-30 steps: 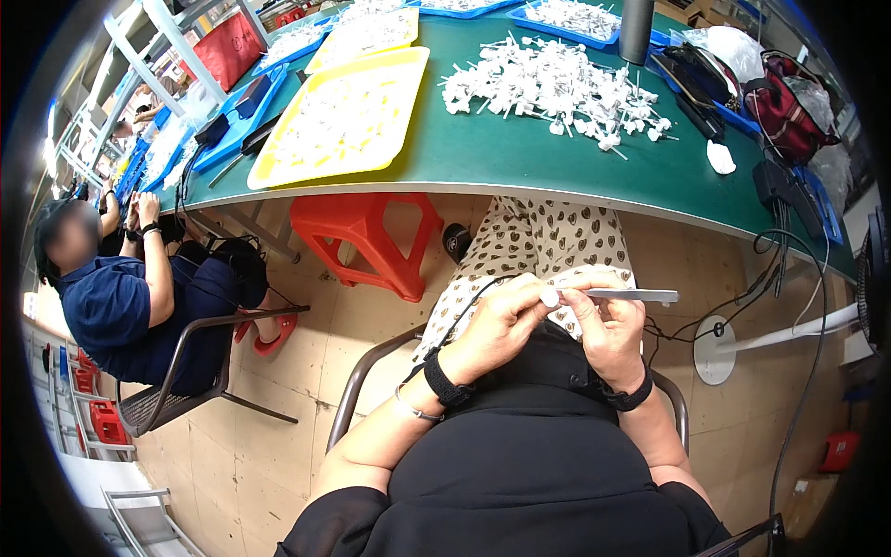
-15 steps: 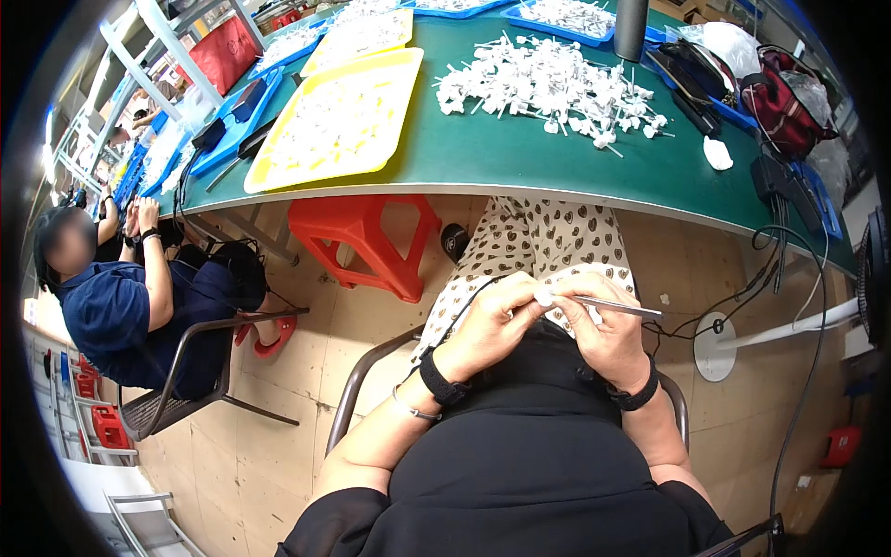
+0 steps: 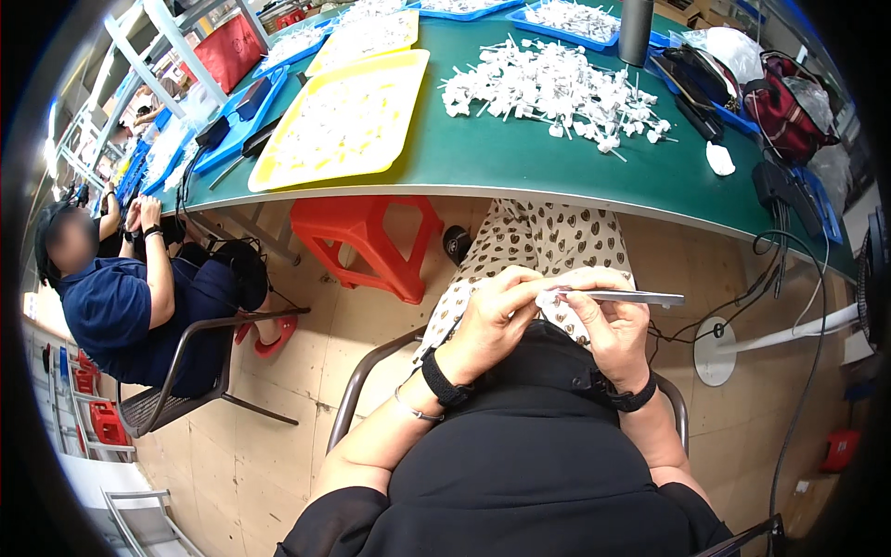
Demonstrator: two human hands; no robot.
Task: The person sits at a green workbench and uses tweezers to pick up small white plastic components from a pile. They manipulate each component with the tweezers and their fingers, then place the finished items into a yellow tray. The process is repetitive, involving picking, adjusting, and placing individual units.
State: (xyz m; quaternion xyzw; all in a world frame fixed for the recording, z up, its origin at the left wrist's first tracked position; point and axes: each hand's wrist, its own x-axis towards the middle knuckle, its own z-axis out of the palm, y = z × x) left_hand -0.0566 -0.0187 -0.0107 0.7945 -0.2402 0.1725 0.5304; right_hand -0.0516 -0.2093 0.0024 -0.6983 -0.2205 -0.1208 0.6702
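Note:
Above my lap, my left hand (image 3: 490, 323) pinches a small white plastic part (image 3: 549, 299) between thumb and fingertips. My right hand (image 3: 608, 330) grips a slim grey metal tool (image 3: 642, 297), whose blunt end points out to the right. The tool's working end meets the white part, but fingers hide the contact. Both hands touch or nearly touch around the part. On the green table (image 3: 520, 167) beyond lies a large pile of white plastic parts with thin stems (image 3: 557, 88). A yellow tray (image 3: 408, 111) at its left holds more small white pieces.
Blue trays (image 3: 575, 32) of white parts line the far side. A dark cylinder (image 3: 635, 32) stands near the pile. Cables (image 3: 781, 213) hang at the right, beside a white fan base (image 3: 715, 353). A red stool (image 3: 371, 246) is under the table; a co-worker (image 3: 139, 306) sits left.
The metal tool has turned slightly in my right hand and now shows its broader side, farther out to the right. The white part is tilted differently in my fingertips.

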